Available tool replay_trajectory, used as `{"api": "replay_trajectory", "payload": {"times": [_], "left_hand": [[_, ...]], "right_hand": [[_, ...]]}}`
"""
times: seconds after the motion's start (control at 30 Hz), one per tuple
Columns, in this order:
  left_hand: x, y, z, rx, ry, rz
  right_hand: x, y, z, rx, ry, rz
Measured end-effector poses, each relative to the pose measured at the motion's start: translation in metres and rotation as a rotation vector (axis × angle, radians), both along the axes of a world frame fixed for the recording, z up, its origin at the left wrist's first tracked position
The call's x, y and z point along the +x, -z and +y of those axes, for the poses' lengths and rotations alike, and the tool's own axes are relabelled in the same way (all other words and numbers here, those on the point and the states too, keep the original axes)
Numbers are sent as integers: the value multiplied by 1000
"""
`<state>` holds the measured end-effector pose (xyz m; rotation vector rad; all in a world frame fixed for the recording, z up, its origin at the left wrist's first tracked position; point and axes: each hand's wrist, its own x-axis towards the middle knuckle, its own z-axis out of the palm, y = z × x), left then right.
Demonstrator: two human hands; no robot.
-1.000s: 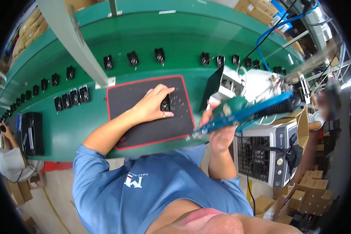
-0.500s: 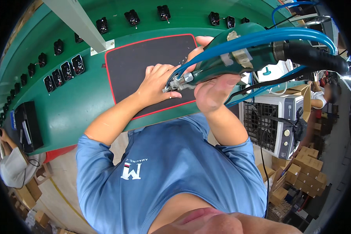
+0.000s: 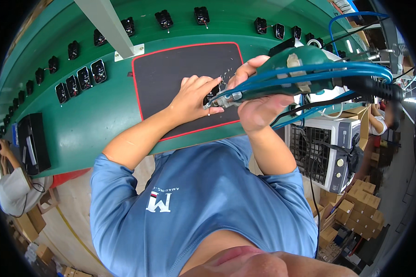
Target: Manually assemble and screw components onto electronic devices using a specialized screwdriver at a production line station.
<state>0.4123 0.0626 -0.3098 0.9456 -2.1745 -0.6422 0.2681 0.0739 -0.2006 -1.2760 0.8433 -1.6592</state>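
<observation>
My right hand (image 3: 259,111) is wrapped round a green electric screwdriver (image 3: 282,74), which lies tilted across the view with its tip pointing left. Blue air hoses (image 3: 319,71) run along the tool's body and hide part of it. On the dark mat with a red border (image 3: 164,76), my left hand (image 3: 189,99) grips a small black part (image 3: 211,92) between thumb and fingers. The screwdriver's tip is right beside that part and my left thumb; whether it touches cannot be told. Small pale bits lie on the mat beyond the part.
Several black housings (image 3: 98,71) stand in a row left of the mat, others (image 3: 164,19) along the green belt behind. A pale metal post (image 3: 107,25) rises at the mat's far left corner. A black bin (image 3: 32,143) sits at left; an air cooler (image 3: 323,152) stands at right.
The whole view has shifted slightly right and down. The black part now shows between my left thumb and fingers, and the screwdriver's rear end has dropped a little.
</observation>
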Motion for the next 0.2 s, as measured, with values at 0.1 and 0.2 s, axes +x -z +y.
{"api": "replay_trajectory", "payload": {"times": [0.1, 0.2], "left_hand": [[0, 4, -1, -2, -4, -41], [1, 5, 1, -4, -8, 71]], "right_hand": [[0, -3, 0, -16, -45, 77], [5, -5, -1, 20, -14, 104]]}}
